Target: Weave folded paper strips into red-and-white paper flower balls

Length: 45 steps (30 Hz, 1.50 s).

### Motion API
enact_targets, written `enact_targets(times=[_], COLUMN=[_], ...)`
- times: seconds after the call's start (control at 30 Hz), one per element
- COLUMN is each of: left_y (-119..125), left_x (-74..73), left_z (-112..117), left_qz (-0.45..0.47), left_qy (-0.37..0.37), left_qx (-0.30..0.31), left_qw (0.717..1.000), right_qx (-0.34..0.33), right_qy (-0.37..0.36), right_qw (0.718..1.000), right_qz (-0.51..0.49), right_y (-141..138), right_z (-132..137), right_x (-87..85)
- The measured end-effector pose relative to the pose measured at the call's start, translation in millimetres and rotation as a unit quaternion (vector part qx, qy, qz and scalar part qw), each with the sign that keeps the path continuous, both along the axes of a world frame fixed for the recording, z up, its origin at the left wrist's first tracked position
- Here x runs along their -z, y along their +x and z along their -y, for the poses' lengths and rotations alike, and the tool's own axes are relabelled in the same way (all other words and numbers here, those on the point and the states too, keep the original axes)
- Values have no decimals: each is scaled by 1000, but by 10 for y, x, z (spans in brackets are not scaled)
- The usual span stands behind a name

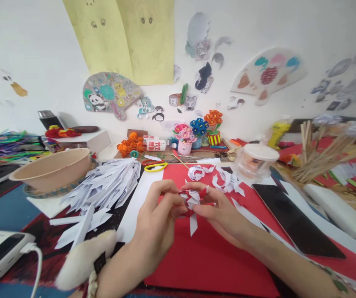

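Both my hands meet over a red paper sheet (215, 256) at the table's middle. My left hand (157, 219) is closed, its fingertips pinching a small folded piece of red and white paper strips (192, 203). My right hand (220, 213) is closed on the same piece from the right side, and one white strip hangs down below it. Just beyond my fingers lie curled white paper pieces (196, 171) on the red sheet.
A heap of white paper strips (103, 186) lies left of my hands, with a tan bowl (52, 167) behind it. Yellow-handled scissors (155, 166), a glue bottle (155, 145), small paper flower pots (196, 134), a clear lidded jar (257, 161), wooden sticks (317, 155) and a black card (292, 221) surround the sheet.
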State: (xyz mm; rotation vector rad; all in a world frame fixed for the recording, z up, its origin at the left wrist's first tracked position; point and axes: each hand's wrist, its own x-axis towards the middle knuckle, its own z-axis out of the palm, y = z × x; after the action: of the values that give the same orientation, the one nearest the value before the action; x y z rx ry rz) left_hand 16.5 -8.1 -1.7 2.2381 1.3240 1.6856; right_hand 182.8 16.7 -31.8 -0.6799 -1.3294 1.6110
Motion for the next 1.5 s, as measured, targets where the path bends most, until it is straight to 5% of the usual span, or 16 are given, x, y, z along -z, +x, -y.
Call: enact_targets(times=[0.13,0.27,0.5,0.8,1.27,1.5], left_y=[-46,-126,-220,-177,-167,-151], left_x=[60,30,-59,52,96,108], left_z=[-14,-31,-57,-72,-82,-112], left_qz=[-92,-90,-55,-86,-137,-84], left_qy=[91,103,18,-80,16,-66], left_qx=[1,16,80,142,42,37], left_qw=[992,990,995,983,989,994], right_qx=[-16,-68,-86,-88,-9,-15], right_qy=[-40,-79,-108,-150,-158,-160], right_qw=[998,988,974,968,980,982], right_qz=[-47,-113,-180,-181,-123,-104], right_y=[-13,-19,-11,-3,-25,-38], right_z=[1,-19,-17,-17,-34,-31], right_x=[-2,-4,-70,-103,-57,-86])
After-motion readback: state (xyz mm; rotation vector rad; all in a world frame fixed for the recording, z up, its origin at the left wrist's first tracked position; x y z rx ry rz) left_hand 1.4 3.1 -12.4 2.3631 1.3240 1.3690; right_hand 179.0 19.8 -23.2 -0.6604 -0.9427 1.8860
